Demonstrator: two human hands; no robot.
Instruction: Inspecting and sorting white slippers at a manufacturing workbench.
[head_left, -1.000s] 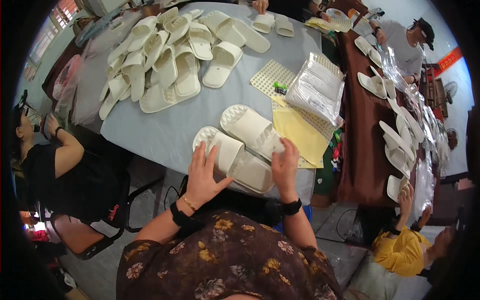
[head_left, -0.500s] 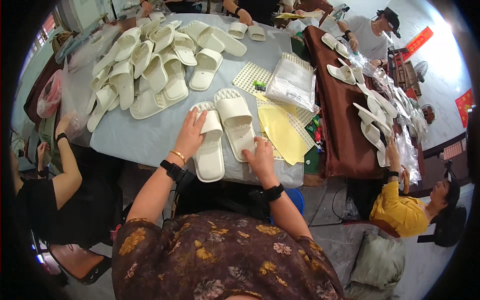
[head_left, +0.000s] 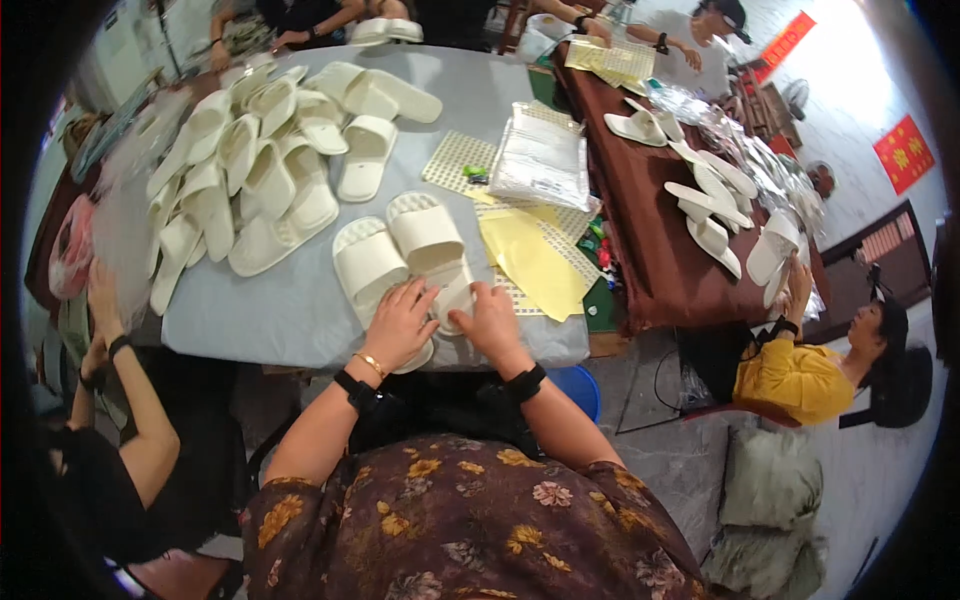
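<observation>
Two cream slippers lie side by side on the grey table (head_left: 280, 310), near its front edge. My left hand (head_left: 400, 325) rests with spread fingers on the heel end of the left slipper (head_left: 365, 260). On the heel end of the right slipper (head_left: 425, 230) my right hand (head_left: 488, 318) presses down, fingers curled at its edge. Both wrists wear black bands. The slippers' toe ends point away from me.
A heap of several cream slippers (head_left: 250, 170) fills the table's far left. Yellow sheets (head_left: 535, 262), a dotted sheet (head_left: 455, 160) and clear bags (head_left: 543, 160) lie to the right. A brown table (head_left: 650, 250) with more slippers stands further right. People sit around.
The pair of slippers has settled flat on the table by its front edge. Both my hands have drawn closer together onto the heel ends.
</observation>
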